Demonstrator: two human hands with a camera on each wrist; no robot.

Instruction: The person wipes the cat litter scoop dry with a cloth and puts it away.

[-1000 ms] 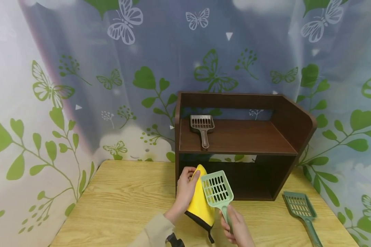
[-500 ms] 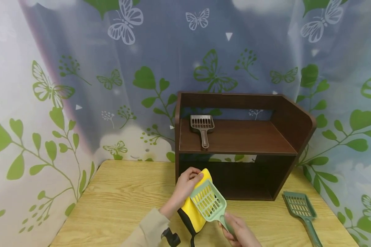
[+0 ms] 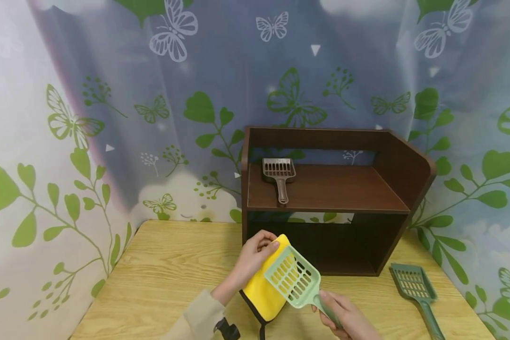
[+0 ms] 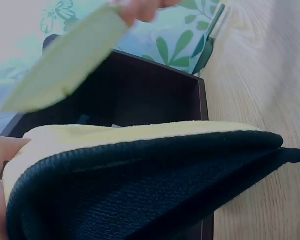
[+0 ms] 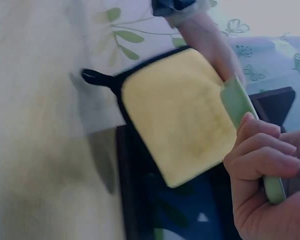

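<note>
Butterflies and green leaves decorate the printed backdrop (image 3: 221, 61), which hangs behind a table (image 3: 165, 264) with light wood grain. On this table stands a dark brown shelf unit (image 3: 344, 189), on the right half of it.

Left hand (image 3: 251, 257) pinches the upper part of a yellow cloth (image 3: 260, 293), which has a black border and a small loop at its lower corner. Right hand (image 3: 344, 315) closes its fingers around the handle of a light green scoop (image 3: 309, 298), so neither hand is free. From the head view, the slotted pan of this scoop overlaps the cloth, and yellow is visible through many slots. However, the left wrist view shows dark shelf between the two, so I judge that they are slightly apart at this moment.

About the progress, I can say only some part. One brown scoop (image 3: 280, 178) lies on the upper board of the shelf unit, near its left side, and perhaps it is already finished. Another, a dark green scoop (image 3: 421, 301), lies on the table to the right of the unit; probably it is left for later, but the pictures do not prove this. The light green one seems to be in the middle of its handling, not yet put down anywhere.
</note>
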